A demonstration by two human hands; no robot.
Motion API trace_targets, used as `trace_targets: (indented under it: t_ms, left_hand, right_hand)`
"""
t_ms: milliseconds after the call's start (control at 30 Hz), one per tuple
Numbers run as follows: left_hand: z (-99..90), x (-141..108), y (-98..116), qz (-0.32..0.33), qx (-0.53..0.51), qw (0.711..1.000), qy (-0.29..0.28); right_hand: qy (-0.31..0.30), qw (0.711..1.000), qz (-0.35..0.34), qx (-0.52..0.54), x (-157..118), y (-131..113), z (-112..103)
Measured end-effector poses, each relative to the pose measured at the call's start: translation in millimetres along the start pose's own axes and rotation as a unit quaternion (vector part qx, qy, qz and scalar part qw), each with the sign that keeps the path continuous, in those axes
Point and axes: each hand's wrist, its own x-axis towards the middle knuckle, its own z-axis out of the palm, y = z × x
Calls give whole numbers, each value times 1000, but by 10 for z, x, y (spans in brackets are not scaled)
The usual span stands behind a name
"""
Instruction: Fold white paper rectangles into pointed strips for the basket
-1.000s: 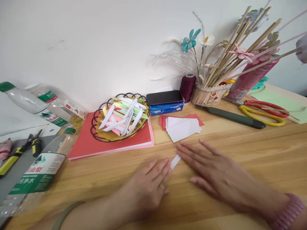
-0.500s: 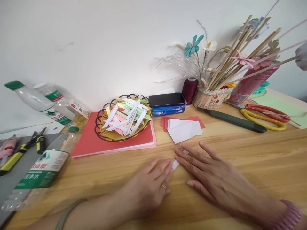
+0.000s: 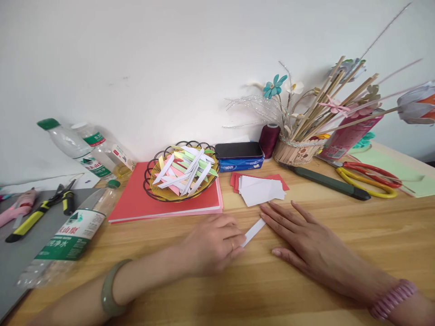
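A narrow white paper strip (image 3: 253, 232), seemingly folded, lies slantwise on the wooden table between my two hands. My left hand (image 3: 212, 243) is at its lower left end, fingers curled together over it and hiding that end. Flat on the table, my right hand (image 3: 302, 242) has its fingers stretched out and slightly apart, the fingertips resting on the strip's upper end. Just beyond, white paper pieces (image 3: 260, 190) lie on top of red paper pieces (image 3: 282, 179). Folded strips (image 3: 186, 174) in white, pink, green and yellow fill a round wire basket (image 3: 147, 185).
The basket stands on red paper sheets (image 3: 125, 199). Plastic bottles (image 3: 73, 235) and pliers (image 3: 32, 219) are at left. A phone (image 3: 239, 149) rests on a blue pack; beside it stands a thread spool (image 3: 269, 141). A flower pot (image 3: 295, 151), dark green cutter (image 3: 331, 182) and scissors (image 3: 370, 180) are at right.
My left hand has slid left along the strip and its fingers have curled more, so more of the strip shows. My right hand stays spread on the upper end. The view has shifted slightly.
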Motion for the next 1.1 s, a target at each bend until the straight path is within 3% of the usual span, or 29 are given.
trace_targets:
  t_ms: [167, 267, 367, 500, 633, 733, 833, 900, 1100]
  left_hand:
    - [68, 241, -84, -2, 53, 996, -77]
    - [148, 214, -63, -28, 81, 995, -51]
    - [151, 50, -25, 2, 120, 993, -22]
    - [49, -189, 41, 70, 157, 984, -53]
    - [15, -266, 94, 73, 163, 983, -37]
    - [52, -251, 101, 61, 160, 985, -24]
    - [76, -250, 92, 55, 163, 985, -33]
    - [73, -262, 86, 59, 169, 983, -41]
    - [69, -273, 79, 67, 159, 984, -44]
  right_hand:
    - [-17, 1000, 15, 19, -13, 8, -11]
    - [-18, 1000, 14, 13, -5, 9, -13]
    - [-18, 1000, 9, -3, 7, -2, -18]
    - [-12, 1000, 2, -16, 2, 11, -3]
    - [4, 1000, 5, -19, -18, 25, 4]
    - [25, 1000, 6, -12, 5, -94, -67]
    - [17, 998, -51, 35, 57, -297, -161]
    - [-29, 993, -88, 68, 70, -354, -181]
    - [9, 999, -27, 31, -40, -88, -89]
